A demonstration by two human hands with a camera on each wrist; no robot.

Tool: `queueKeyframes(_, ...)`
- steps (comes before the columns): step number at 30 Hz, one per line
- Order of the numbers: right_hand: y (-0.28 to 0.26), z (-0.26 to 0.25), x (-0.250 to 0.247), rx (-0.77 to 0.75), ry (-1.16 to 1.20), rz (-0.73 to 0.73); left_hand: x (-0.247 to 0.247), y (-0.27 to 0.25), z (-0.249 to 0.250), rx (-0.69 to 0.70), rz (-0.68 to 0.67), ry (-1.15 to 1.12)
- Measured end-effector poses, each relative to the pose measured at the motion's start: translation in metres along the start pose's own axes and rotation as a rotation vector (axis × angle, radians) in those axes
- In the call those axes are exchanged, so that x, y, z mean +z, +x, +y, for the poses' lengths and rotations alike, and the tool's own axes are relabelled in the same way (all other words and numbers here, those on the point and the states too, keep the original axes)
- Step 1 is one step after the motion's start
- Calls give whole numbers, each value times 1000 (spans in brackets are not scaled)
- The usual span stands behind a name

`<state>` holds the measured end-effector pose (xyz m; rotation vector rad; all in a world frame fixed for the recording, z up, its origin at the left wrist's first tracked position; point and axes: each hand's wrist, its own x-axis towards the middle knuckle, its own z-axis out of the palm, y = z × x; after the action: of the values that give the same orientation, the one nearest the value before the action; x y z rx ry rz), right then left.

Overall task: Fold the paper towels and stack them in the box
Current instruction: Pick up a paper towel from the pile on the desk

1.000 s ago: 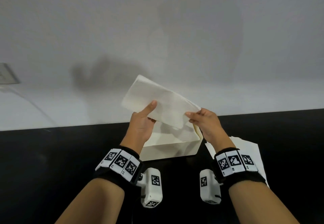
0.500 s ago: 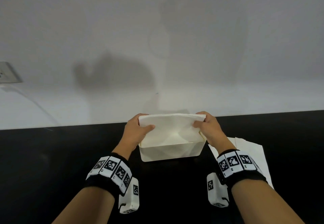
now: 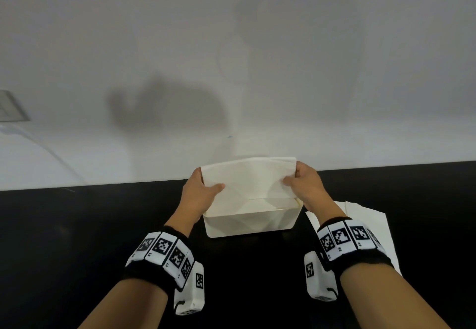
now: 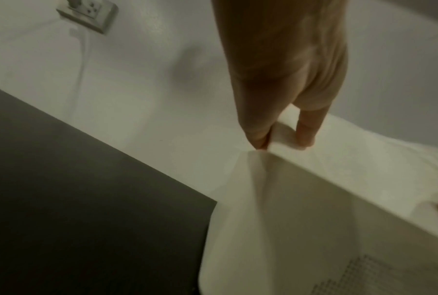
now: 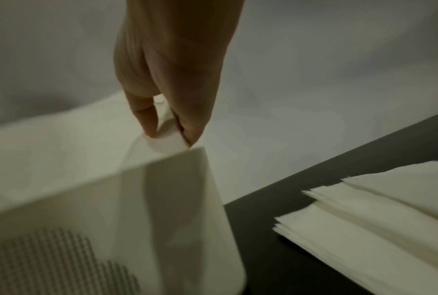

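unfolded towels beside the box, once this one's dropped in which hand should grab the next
Right, probably. The unfolded stack lies just beside the right hand, on that side of the box. The left hand, pinching the folded towel, would have to cross over the box.

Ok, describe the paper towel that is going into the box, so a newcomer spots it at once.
On the black tabletop by the white wall stands an open white plastic box. The folded white paper towel hangs above its opening, pinched at each end by the hands; the loose white towel stack lies flat to its right.
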<state>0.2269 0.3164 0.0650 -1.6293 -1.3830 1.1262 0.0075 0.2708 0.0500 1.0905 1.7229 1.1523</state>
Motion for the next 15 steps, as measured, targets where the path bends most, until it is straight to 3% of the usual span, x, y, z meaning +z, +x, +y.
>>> queueKeyframes(4, 4, -6, -4, -34, -14, 54, -7, 2, 9, 21, 66, 94)
queueKeyframes(11, 2, -1, 5, -127, -556, -23, 2, -5, 3, 127, 38, 937)
queueKeyframes(15, 0, -4, 15, -110, -874, -101, 6, -4, -3, 266, 78, 1222)
